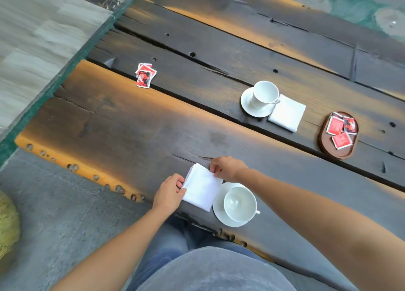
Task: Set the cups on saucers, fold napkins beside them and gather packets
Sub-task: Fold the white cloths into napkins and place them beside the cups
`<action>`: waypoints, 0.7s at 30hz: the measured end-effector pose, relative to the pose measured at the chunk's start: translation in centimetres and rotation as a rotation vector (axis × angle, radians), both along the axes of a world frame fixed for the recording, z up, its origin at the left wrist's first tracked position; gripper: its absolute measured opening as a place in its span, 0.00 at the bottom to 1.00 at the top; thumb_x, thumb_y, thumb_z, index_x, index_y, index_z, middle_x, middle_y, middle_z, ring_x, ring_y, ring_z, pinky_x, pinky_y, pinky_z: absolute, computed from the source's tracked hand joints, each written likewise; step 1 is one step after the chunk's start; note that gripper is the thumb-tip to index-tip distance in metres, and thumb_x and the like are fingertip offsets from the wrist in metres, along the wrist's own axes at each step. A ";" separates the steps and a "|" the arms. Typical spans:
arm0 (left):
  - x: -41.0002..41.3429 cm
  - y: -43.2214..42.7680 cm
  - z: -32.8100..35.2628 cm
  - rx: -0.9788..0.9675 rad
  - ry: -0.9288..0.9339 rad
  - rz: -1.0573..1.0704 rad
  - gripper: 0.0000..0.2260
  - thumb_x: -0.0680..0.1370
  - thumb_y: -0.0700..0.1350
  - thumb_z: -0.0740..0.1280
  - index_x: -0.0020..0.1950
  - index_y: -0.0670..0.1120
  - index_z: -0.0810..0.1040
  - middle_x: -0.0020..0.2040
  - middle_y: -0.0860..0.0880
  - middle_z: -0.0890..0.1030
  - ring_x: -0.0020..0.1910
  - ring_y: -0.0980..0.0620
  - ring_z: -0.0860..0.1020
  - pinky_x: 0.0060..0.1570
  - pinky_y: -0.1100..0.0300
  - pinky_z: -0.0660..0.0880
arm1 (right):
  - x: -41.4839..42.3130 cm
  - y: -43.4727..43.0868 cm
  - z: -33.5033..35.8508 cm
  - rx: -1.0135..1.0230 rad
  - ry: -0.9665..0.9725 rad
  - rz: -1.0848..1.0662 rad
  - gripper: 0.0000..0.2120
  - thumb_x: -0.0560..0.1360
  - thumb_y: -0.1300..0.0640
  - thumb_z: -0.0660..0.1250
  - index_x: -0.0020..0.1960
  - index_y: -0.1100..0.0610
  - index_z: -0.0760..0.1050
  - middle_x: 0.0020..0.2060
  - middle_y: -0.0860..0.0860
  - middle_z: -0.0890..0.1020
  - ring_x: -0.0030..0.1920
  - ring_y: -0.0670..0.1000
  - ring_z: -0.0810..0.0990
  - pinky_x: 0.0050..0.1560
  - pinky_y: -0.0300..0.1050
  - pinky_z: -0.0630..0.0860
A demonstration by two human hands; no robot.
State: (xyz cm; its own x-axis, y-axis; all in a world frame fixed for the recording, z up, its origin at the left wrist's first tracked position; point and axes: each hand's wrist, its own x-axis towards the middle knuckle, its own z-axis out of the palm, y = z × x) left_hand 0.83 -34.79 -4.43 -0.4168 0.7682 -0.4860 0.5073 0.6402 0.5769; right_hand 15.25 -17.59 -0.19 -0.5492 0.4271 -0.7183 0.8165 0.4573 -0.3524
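Observation:
A folded white napkin (201, 186) lies on the dark wooden table near its front edge. My left hand (169, 193) pinches its left edge and my right hand (226, 168) pinches its top right corner. Just right of it a white cup (240, 204) stands on a saucer (219, 214). Farther back a second cup (264, 94) sits on its saucer (247, 105) with a folded napkin (287, 113) beside it. Red packets (339, 129) lie in a small brown tray (337, 152) at the right. A loose pile of red packets (144, 75) lies at the back left.
The table (135, 126) is made of dark planks with gaps between them and small holes. Its left edge borders a green strip and pale floor. A yellowish object (7, 225) sits low at the far left. My lap fills the bottom.

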 end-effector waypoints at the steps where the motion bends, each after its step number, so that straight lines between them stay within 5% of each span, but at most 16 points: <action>1: 0.2 0.1 0.0 -0.006 0.003 0.011 0.07 0.73 0.41 0.68 0.49 0.49 0.74 0.44 0.53 0.76 0.38 0.52 0.74 0.41 0.57 0.74 | 0.2 0.0 0.0 -0.003 0.005 -0.004 0.10 0.75 0.58 0.59 0.52 0.48 0.75 0.52 0.46 0.80 0.50 0.52 0.80 0.47 0.43 0.73; 15: 0.8 0.5 0.6 -0.070 0.052 -0.002 0.06 0.75 0.43 0.66 0.51 0.49 0.74 0.48 0.53 0.75 0.42 0.52 0.75 0.43 0.56 0.74 | 0.5 0.2 -0.7 0.009 0.030 0.029 0.09 0.74 0.60 0.59 0.48 0.48 0.73 0.47 0.47 0.79 0.45 0.52 0.79 0.42 0.42 0.70; 21: -1.2 1.5 1.0 -0.134 -0.074 -0.080 0.04 0.75 0.50 0.66 0.47 0.52 0.74 0.44 0.54 0.78 0.42 0.51 0.77 0.46 0.54 0.77 | -0.8 1.3 -0.9 -0.064 -0.103 0.053 0.10 0.72 0.58 0.57 0.45 0.47 0.74 0.47 0.47 0.79 0.44 0.52 0.79 0.41 0.41 0.72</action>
State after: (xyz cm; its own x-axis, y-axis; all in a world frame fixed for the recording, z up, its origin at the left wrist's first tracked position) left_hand -0.33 -33.26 -3.43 -0.3165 0.7239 -0.6130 0.5190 0.6731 0.5269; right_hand 14.41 -16.33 -1.13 -0.4916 0.3511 -0.7969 0.8254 0.4796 -0.2979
